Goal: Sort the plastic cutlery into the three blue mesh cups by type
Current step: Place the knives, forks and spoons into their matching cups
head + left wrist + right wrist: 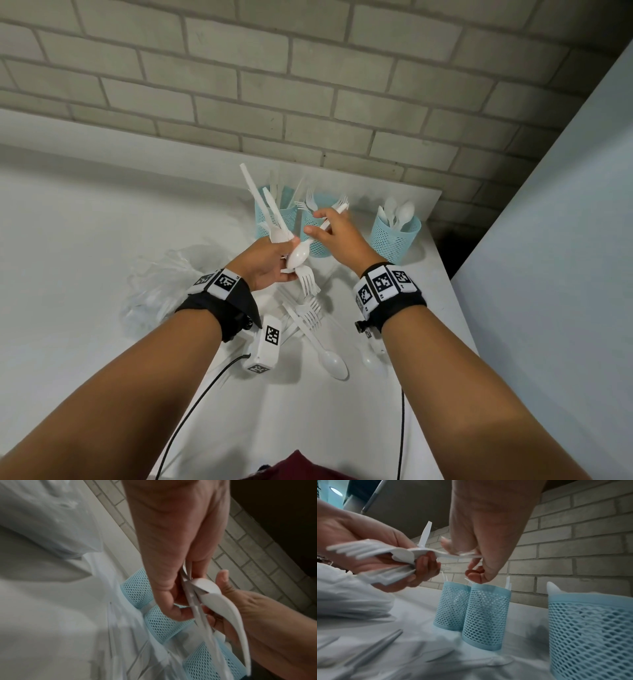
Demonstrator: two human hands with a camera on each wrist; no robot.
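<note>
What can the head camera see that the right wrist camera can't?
Only the head view shows the wristbands, a loose spoon on the table and the spoons standing in the right cup.

Only the right wrist view shows the palm side of the right hand, its fingertips pinching a spoon handle.

Both show the three cups, the brick wall and the left hand gripping a bundle of cutlery.
</note>
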